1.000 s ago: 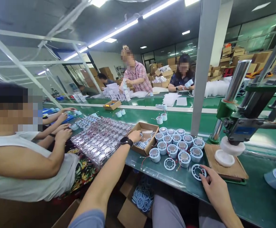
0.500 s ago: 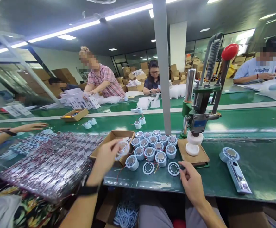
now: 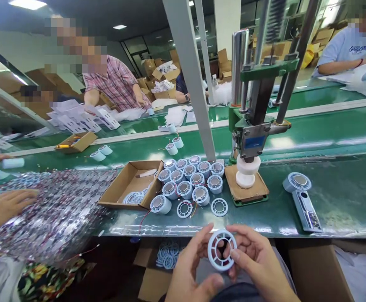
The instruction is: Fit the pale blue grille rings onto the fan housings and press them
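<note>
We see both hands closed around one round white grille ring (image 3: 222, 250), held up in front of the body, below the near edge of the green worktop (image 3: 343, 197). The left hand (image 3: 191, 268) has its grip on the ring's left rim, thumb lying low in the picture; the right hand (image 3: 258, 262) pinches the right rim, with its fingers (image 3: 249, 235) curled over the top and its thumb on the front face. The ring faces us, its spokes and open centre showing.

Just beyond the hands, on the worktop, we find two more flat grille rings (image 3: 219, 206) lying beside a cluster of pale blue round housings (image 3: 189, 178) with metal centres and thin red wires. Left of the cluster, touching it, sits an open cardboard box (image 3: 120, 188) with white rings in its near corner. Right of the cluster stands a hand press (image 3: 255, 126) on a brown board (image 3: 249, 191), its white head resting on a white block. Further right lies a fan body with a handle (image 3: 301, 197), well apart from the rest.

At the far left, another person's hand (image 3: 3, 205) rests on a glittery sheet of parts (image 3: 53, 209). Under the worktop, an open carton holds blue rings (image 3: 168, 253). Across the conveyor other people work among cardboard boxes.
</note>
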Demonstrator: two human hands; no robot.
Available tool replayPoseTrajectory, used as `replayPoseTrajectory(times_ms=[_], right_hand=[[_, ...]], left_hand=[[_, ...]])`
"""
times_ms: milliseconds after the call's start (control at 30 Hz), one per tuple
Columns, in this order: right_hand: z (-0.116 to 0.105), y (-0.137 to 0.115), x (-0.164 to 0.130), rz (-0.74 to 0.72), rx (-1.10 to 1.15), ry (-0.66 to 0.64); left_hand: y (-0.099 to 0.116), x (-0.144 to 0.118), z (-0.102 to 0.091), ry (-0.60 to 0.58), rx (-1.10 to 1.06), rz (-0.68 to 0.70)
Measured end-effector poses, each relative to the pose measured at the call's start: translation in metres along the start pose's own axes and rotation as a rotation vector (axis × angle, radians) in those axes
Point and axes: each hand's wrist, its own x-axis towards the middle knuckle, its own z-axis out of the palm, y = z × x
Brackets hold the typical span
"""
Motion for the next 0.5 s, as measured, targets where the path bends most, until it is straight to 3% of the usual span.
replayPoseTrajectory(times_ms=[200,500], right_hand=[[0.003,-0.004,-0.003,0.005,0.059,-0.014],[0.008,-0.006,-0.008,-0.037,0.169,-0.056]], left_hand=[[-0.027,-0.017,-0.005,0.006,0.260,-0.012],[-0.012,-0.015,0.005,0.108,0.117,-0.036]])
